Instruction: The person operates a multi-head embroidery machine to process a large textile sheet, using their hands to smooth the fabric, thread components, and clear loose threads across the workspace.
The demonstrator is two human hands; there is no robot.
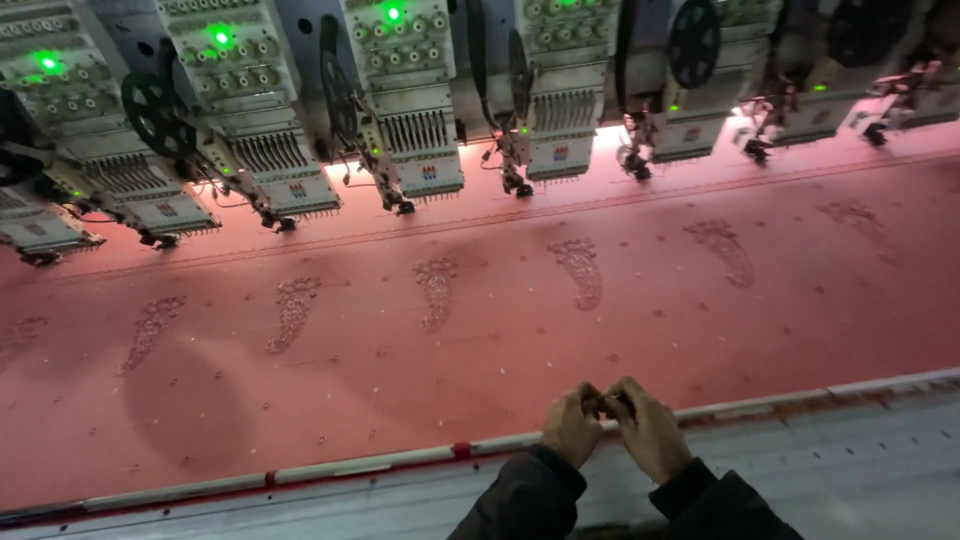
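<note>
My left hand (pixel 570 425) and my right hand (pixel 650 430) meet at the near edge of a wide red fabric (pixel 480 340) stretched flat on an embroidery machine. Both hands pinch a small dark thing (pixel 608 403) between their fingertips; what it is I cannot tell. The fabric carries a row of paisley-shaped embroidered motifs (pixel 581 270), one under each machine head. Dark sleeves cover both my forearms.
A row of several embroidery heads (pixel 415 130) with green lights hangs over the far side of the fabric. A pale frame bar (pixel 330 468) with red clips runs along the near edge. A grey table surface (pixel 870 470) lies in front of it.
</note>
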